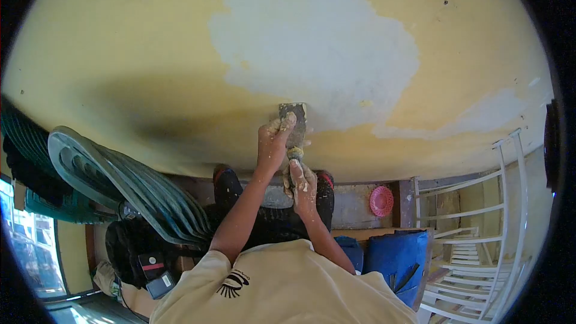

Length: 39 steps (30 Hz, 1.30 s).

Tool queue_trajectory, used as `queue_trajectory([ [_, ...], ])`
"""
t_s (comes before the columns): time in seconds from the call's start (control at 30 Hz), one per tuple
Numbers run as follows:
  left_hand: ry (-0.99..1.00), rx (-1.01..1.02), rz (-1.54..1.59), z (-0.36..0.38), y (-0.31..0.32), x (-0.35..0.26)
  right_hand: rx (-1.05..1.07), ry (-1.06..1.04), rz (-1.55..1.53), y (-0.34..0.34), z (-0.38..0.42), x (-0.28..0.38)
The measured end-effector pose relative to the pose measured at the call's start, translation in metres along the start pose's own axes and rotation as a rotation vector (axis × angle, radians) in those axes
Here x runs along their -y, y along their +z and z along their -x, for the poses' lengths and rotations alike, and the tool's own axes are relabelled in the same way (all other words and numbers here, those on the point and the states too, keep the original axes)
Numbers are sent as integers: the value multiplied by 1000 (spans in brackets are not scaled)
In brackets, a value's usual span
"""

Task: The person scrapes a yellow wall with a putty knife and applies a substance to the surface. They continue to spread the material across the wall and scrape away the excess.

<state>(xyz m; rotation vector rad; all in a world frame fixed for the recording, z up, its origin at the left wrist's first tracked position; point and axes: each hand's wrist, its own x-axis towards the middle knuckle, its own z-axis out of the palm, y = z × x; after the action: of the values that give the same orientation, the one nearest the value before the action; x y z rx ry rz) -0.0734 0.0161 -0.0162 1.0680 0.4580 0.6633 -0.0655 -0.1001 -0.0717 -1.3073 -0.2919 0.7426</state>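
A scraper [296,138] with a wide flat metal blade is held upright against a yellow wall [180,42], its blade edge right at the lower border of a large whitish bare patch [312,36]. My left hand [274,144] pinches the blade, thumb pressed flat on its face and fingers behind it. Lower down, my right hand [303,185] is wrapped round the handle. Pale crumbs and dust cling to both hands and to the blade. Small yellow flecks of paint remain inside the whitish patch.
Stacked green-grey plastic chairs [138,186] stand close on my left, with a black bag [126,243] beside them. A pink plastic basket [381,201] lies near the wall's foot. To my right are a blue folded bag [396,258] and a white metal frame [504,216].
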Motion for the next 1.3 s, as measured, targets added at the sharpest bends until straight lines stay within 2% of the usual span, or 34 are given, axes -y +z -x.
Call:
queue_trajectory([
  [0.1, 39, -30, 35, -2, 1, 10, 22, 47, -11, 3, 0, 0],
  [0.2, 142, -52, -245, -15, -17, 10, 60, -61, 10, 9, -4, 12],
  [0.23, 97, -47, -275, -8, -26, 14, 42, -27, -88, 24, 0, 21],
  [0.3, 83, -10, -309, -17, -30, 11, 40, 19, -72, 22, 2, 8],
  [0.4, 32, 4, -70, -3, -11, -8, 41, 70, -127, 27, -1, 6],
  [0.7, -16, 47, -77, -4, -15, -5, 58, 68, -158, 22, 0, -1],
  [0.77, 17, 38, -53, -6, -16, 7, 50, 8, -68, 22, 3, 10],
  [0.87, 66, 25, -100, -9, -14, -1, -22, 74, -96, 24, 0, 4],
  [0.97, 56, 26, -83, -5, -7, -15, 68, 86, -102, 24, 0, 18],
  [1.07, 31, 13, -67, -5, -11, -5, 44, -34, -103, 23, -4, 1],
  [1.1, 20, 7, -70, -5, -10, -7, 33, 12, -83, 25, -6, 3],
  [1.2, -26, 23, -137, -7, -17, -13, 38, -98, -3, 30, -3, 10],
  [1.3, 30, -43, -78, -4, -11, -10, 46, -18, -59, 25, -3, -1],
])
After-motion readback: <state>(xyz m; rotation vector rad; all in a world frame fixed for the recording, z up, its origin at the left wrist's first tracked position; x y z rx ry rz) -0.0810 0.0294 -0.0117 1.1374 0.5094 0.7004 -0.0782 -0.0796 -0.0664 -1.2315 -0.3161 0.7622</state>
